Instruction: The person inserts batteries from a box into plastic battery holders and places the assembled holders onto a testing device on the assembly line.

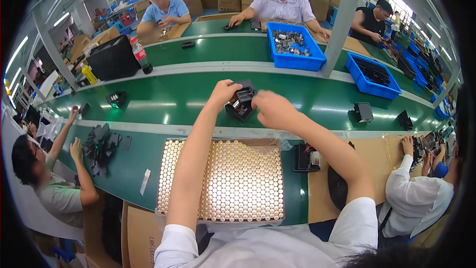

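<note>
Over the green conveyor belt, a black plastic battery-powered device (241, 111) is held up, with silvery parts showing in its open side. My left hand (224, 93) grips it from the left, thumb over its upper edge. Curled fingers of my right hand (273, 109) meet the device's right side; whatever they pinch is hidden. Below my forearms lies a shallow box of cylindrical batteries (243, 181), packed upright in rows with pale, gold-ringed ends showing. Another black device (306, 158) with bright metal in its side sits right of that box.
Black devices rest on the belt at left (116, 100) and right (363, 112). A metal rail (317, 133) edges the belt. Blue bins (297, 62) and a bottle (141, 55) stand beyond. Co-workers sit at both sides and opposite. Black flat pieces (100, 149) lie piled left.
</note>
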The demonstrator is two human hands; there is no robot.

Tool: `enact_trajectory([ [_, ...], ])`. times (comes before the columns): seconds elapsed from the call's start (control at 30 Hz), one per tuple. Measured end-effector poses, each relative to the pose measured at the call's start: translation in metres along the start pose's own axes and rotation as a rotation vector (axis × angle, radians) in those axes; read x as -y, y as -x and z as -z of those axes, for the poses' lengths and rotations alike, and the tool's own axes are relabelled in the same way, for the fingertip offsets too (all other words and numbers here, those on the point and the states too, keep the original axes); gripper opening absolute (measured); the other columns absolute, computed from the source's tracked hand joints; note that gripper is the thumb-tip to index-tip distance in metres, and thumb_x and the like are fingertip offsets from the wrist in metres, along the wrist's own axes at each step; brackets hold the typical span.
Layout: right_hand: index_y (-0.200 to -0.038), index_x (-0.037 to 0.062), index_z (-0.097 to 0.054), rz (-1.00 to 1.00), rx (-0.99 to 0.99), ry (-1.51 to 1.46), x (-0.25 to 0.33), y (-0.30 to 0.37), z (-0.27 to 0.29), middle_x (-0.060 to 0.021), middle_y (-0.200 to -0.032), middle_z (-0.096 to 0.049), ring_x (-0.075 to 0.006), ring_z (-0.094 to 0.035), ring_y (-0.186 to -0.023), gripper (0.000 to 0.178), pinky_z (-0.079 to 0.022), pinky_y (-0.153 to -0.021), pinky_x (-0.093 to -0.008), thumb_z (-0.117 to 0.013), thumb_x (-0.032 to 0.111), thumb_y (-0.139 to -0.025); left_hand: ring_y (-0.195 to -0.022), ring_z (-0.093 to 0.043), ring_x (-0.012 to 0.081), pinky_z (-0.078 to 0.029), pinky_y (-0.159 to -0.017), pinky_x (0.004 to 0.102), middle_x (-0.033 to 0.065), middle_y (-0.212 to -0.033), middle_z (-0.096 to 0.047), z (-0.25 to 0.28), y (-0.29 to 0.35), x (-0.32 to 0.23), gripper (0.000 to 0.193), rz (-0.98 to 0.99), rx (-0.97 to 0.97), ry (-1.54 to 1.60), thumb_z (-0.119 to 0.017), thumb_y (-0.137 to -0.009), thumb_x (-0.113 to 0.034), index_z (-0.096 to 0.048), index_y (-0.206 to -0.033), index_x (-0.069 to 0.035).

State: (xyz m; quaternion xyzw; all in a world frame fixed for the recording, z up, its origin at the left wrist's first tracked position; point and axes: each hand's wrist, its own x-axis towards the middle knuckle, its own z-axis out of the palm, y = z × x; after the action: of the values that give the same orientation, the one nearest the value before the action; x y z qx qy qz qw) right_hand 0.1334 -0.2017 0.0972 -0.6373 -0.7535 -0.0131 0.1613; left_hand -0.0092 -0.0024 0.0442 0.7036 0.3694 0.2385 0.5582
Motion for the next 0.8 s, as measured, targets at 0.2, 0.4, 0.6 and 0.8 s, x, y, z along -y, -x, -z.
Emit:
enact_trajectory([
  [0.2, -0.097, 0.0039, -0.073, 0.018, 0.765, -0.163, 0.029, 0.039, 0.033, -0.0097, -0.099, -0.076, -0.0327, -0.067, -0.081, 0.026, -0.054, -0.074, -0.0417, -0.056, 0.005, -0.077, -0.073, -0.062, 0.0215, -0.054, -0.067, 0.0319, 0.0159, -0.095, -0.065, -0.017, 0.002, 0.013, 0.030, 0.120, 0.117, 0.476, -0.065, -0.094, -0.006, -0.059, -0.123, -0.001],
  [0.4, -0.107, 0.0039, -0.075, 0.153, 0.893, -0.053, 0.017, 0.052, 0.015, -0.0098, -0.100, -0.077, -0.0329, -0.067, -0.081, 0.033, -0.053, -0.075, -0.0421, -0.057, 0.008, -0.081, -0.084, -0.064, 0.0252, -0.057, -0.071, 0.0343, 0.0228, -0.113, -0.060, -0.039, 0.007, 0.001, 0.067, 0.044, 0.081, 0.668, -0.063, -0.091, 0.006, -0.034, -0.150, -0.004],
  [0.6, -0.118, 0.0045, -0.074, 0.206, 0.856, -0.085, 0.019, 0.060, 0.018, -0.0108, -0.098, -0.077, -0.0330, -0.068, -0.081, 0.034, -0.053, -0.075, -0.0415, -0.064, 0.014, -0.087, -0.088, -0.064, 0.0273, -0.057, -0.072, 0.0339, 0.0249, -0.118, -0.058, -0.050, 0.006, 0.009, 0.086, -0.064, 0.060, 0.609, -0.060, -0.088, 0.013, -0.022, -0.161, -0.011],
  [0.8, -0.098, 0.0018, -0.074, 0.216, 0.667, -0.289, 0.010, 0.068, 0.030, -0.0110, -0.086, -0.075, -0.0317, -0.062, -0.069, 0.016, -0.052, -0.070, -0.0413, -0.066, 0.012, -0.088, -0.090, -0.065, 0.0284, -0.058, -0.073, 0.0353, 0.0253, -0.118, -0.058, -0.058, 0.005, 0.016, 0.084, -0.153, 0.110, 0.616, -0.059, -0.086, 0.015, -0.027, -0.158, -0.015],
])
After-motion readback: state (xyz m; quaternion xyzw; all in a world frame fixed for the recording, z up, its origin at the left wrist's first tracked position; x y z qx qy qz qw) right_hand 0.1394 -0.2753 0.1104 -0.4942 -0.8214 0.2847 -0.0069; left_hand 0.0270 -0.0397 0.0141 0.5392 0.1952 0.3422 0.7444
